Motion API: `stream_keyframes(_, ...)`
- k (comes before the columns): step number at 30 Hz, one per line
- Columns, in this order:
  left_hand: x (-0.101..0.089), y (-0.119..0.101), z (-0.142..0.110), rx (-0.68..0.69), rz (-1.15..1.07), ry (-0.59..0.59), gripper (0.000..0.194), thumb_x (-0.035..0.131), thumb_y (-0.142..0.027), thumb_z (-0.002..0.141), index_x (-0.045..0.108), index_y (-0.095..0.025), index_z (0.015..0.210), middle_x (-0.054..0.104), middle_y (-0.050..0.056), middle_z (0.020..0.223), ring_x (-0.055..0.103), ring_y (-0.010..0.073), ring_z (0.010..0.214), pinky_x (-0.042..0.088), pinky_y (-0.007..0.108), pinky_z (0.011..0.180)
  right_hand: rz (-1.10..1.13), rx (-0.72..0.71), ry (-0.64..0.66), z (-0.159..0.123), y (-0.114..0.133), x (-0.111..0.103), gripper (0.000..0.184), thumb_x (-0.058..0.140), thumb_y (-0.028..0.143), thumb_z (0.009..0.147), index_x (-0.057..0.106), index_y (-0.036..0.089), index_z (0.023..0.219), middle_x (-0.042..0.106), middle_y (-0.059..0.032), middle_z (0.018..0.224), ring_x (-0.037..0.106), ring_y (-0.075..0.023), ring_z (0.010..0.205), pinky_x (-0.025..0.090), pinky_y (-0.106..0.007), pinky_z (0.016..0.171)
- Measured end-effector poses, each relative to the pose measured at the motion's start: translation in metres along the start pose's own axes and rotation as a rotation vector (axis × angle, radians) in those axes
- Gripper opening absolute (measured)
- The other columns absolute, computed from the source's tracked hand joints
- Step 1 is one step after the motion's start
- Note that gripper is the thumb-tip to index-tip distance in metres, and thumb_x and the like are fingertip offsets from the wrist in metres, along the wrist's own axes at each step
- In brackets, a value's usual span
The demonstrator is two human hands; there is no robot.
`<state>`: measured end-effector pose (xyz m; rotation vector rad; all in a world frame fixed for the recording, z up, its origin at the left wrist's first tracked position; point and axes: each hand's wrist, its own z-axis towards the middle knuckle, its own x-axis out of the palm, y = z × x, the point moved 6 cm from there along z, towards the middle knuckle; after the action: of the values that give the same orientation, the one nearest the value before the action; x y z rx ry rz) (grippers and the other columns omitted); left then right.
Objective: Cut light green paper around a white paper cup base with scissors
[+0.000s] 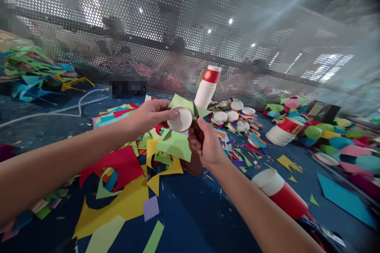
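Observation:
My left hand [154, 114] pinches a white paper disc [180, 119], which looks like the base of a paper cup, together with a sheet of light green paper [179, 101] behind it. In my right hand [208, 142] is a pair of scissors [196, 115], its dark blades at the right edge of the green paper, close beside the disc. My fingers hide most of the handles. Below both hands lie paper offcuts, among them a green piece [175, 144], a red sheet [118, 166] and a yellow sheet [118, 207] with curved cut-outs.
Behind my hands stands a tilted stack of paper cups [206, 89]. White-rimmed discs [232, 116] lie heaped to its right. More cups [283, 131], a red-and-white cup [282, 193] and coloured paper rounds [350, 142] are at right. A perforated metal screen [178, 19] closes the back.

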<state>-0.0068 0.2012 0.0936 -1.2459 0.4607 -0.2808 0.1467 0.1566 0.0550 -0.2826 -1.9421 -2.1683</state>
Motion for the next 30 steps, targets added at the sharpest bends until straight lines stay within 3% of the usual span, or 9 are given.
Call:
stream_keyframes(8,0.004,-0.012,-0.004,-0.001,-0.021,0.012,0.04,0.077,-0.05,0.074,0.069,-0.015,0.093,0.068,0.004,0.083,0.059,0.0138,0.069,0.046,0.025,0.062,-0.011,-0.025,0.008,0.001,0.0,-0.003,0.052,0.072,0.068,0.072,0.051,0.022,0.063,0.032,0.0105,0.047,0.019,-0.0038,0.038,0.014,-0.022,0.037)
stream_keyframes(18,0.001,-0.022,-0.006,0.026,-0.004,0.031,0.027,0.079,-0.04,0.075,0.071,-0.016,0.085,0.067,0.001,0.077,0.059,0.013,0.068,0.046,0.022,0.059,-0.027,-0.047,0.032,-0.001,0.0,0.0,0.052,0.07,0.068,0.075,0.05,0.022,0.061,0.031,0.0107,0.042,0.018,-0.0039,0.035,0.014,-0.023,0.037)
stream_keyframes(30,-0.003,-0.02,-0.006,0.03,0.151,0.045,0.035,0.074,-0.048,0.077,0.072,-0.016,0.09,0.069,0.005,0.085,0.061,0.0174,0.076,0.046,0.027,0.065,-0.016,-0.08,0.105,-0.001,0.001,0.002,0.048,0.067,0.061,0.082,0.045,0.023,0.063,0.03,0.0113,0.042,0.016,-0.0042,0.036,0.014,-0.023,0.037)
